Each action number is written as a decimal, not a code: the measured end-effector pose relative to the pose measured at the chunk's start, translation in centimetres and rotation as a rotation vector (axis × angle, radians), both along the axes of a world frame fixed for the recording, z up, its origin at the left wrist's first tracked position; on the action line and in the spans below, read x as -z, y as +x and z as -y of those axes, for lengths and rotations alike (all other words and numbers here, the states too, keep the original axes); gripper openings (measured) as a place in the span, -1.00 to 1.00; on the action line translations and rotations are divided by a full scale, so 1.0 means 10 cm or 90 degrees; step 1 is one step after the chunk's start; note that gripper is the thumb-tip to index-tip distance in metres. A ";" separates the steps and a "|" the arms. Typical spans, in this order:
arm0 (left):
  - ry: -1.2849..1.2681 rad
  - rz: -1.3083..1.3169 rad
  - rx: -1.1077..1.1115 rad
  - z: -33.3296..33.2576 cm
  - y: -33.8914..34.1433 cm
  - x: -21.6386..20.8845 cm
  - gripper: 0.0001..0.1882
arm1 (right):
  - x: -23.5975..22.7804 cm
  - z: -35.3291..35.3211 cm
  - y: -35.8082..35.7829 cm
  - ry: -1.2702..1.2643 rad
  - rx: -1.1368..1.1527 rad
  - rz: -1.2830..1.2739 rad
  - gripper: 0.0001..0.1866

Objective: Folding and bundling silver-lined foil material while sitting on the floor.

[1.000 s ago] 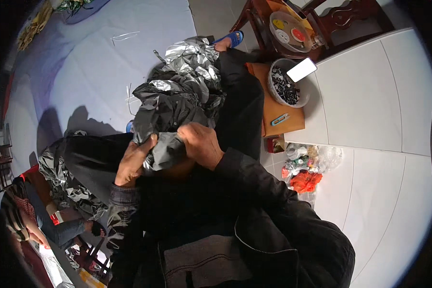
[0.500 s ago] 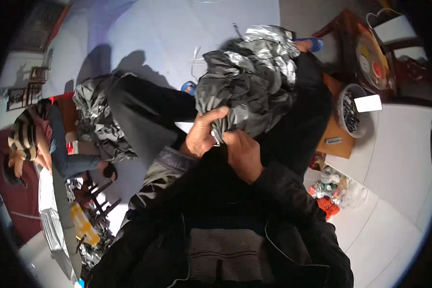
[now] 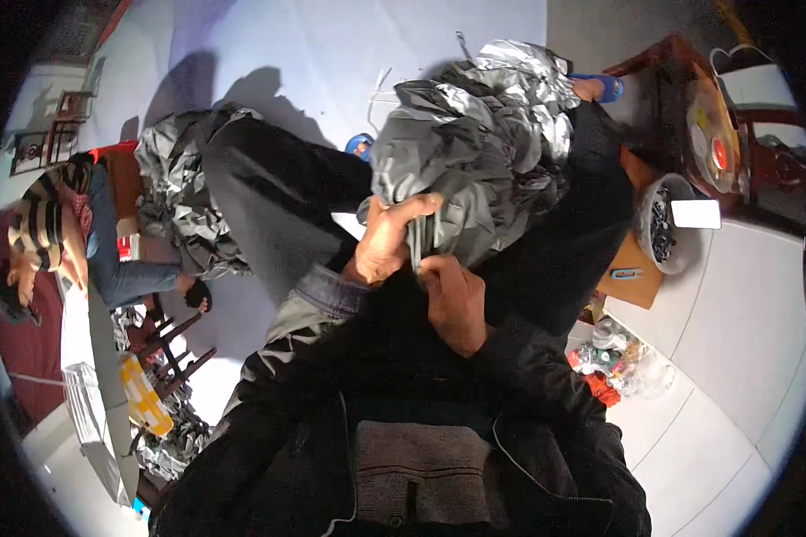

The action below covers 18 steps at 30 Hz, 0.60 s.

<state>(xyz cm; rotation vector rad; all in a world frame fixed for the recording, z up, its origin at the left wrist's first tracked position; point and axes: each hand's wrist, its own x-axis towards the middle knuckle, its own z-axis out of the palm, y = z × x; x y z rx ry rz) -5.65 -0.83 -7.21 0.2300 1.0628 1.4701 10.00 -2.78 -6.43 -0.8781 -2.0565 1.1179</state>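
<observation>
A large, crumpled bundle of silver-grey sheet material (image 3: 461, 148) with a sheen lies across my lap and right leg. My left hand (image 3: 383, 243) is closed around its near end, the thumb pressed over the gathered folds. Just below and to the right, my right hand (image 3: 457, 304) has its fingers curled in a pinch at the narrow hanging edge of the same material. A few thin folds run down between the two hands. The exact spot under my right fingertips is hidden.
More silver-grey material (image 3: 184, 201) is heaped beside my left knee. At the right, a bucket (image 3: 685, 246) of small dark pieces stands by a cardboard box (image 3: 631, 285), with plastic bags (image 3: 622, 358) nearer. Another person (image 3: 58, 215) sits at far left by a dark wooden stool (image 3: 175, 353).
My right hand has drawn slightly down and away from my left hand, and thin folds of the material now stretch between them. The whole view has shifted a little.
</observation>
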 end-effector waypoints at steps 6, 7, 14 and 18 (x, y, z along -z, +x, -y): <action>-0.020 -0.055 0.025 0.05 -0.14 -0.31 -0.53 | -0.29 -0.46 -0.01 0.114 0.050 -0.011 -0.76; -0.006 -0.041 0.044 0.06 -0.11 -0.28 -0.53 | -0.34 -0.61 -0.02 0.156 0.092 0.012 -0.72; -0.019 -0.014 0.076 0.03 -0.08 -0.22 -0.48 | 0.03 -0.79 0.25 -0.039 -0.048 0.008 -0.70; -0.053 -0.063 0.065 0.01 -0.08 -0.29 -0.52 | 0.14 -0.97 0.40 0.066 0.044 0.024 -0.75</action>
